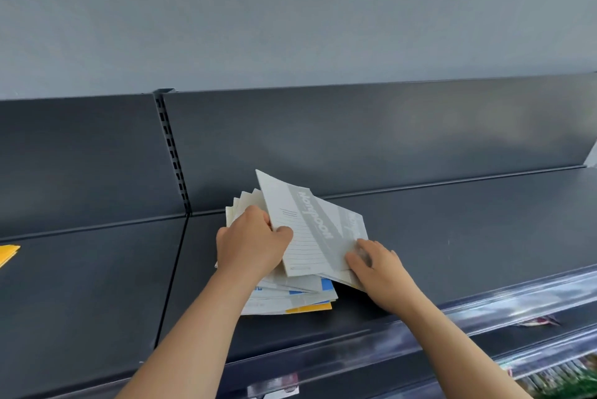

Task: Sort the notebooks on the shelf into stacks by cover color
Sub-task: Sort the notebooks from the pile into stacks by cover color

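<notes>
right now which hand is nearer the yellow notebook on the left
Left. Left hand grips the notebooks, right of the yellow notebook; right hand lies farther right.

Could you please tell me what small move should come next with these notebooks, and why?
Probably lift the grey notebooks clear and lay them on the shelf to the right: the left hand grips them fanned, the right hand holds their corner, and blue and yellow covers show in the pile beneath.

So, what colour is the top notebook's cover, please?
Top notebook is pale grey, white lettering; head view.
</notes>
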A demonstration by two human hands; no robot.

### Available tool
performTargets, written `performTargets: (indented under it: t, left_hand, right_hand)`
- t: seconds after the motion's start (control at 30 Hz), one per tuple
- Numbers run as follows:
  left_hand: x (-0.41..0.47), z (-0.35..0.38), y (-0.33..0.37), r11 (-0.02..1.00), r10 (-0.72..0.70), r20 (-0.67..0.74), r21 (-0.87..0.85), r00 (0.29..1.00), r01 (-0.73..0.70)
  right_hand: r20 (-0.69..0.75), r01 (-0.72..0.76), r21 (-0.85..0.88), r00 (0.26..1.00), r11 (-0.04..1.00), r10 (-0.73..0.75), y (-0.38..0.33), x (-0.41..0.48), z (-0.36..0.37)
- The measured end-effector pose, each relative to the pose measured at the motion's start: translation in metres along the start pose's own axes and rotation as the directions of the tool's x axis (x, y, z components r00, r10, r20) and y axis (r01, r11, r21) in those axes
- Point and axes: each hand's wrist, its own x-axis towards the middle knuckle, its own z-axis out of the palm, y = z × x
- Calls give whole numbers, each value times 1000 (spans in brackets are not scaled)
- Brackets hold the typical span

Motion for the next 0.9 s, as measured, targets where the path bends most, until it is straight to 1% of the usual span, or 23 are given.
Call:
performTargets:
  t: [0.1,0.2,0.3,0.4,0.47,0.53,0.7,0.83,0.9]
  left_hand:
    - [0,3,-1,1000,-12,-26,-3,1000,12]
    - [3,5,-7,999,-39,13,-10,999,39]
    - [3,4,-10,998,-50,55,-40,997,52]
    - [1,2,-9,998,-55,64,-38,996,58]
    - [-1,0,-7,997,-53,65,-47,996,56]
    - [-3,-3,-6,994,-61,63,-84,996,66]
    - [-3,-14,-7,988,-44,81,-144,996,56]
    - [-3,-21,-7,988,-11,69,-155,998,21]
    - [-3,-24,-9,984,-11,62,-178,998,22]
  right_hand:
    - [43,30,159,998,987,-37,-4,-1,5]
    - [70,67,219,994,973,-85,-9,-2,10]
    - [65,49,296,995,954,-71,-13,-4,9]
    - [49,53,375,996,926,-77,-15,-5,5]
    - [21,22,348,999,937,-31,-15,-4,4]
    - [29,-2,290,1000,957,-7,-15,-2,4]
    - [28,43,291,998,956,-54,-18,-2,5]
    - [35,101,233,993,967,-112,-25,-4,10]
    - [61,114,225,989,968,-131,-28,-5,10]
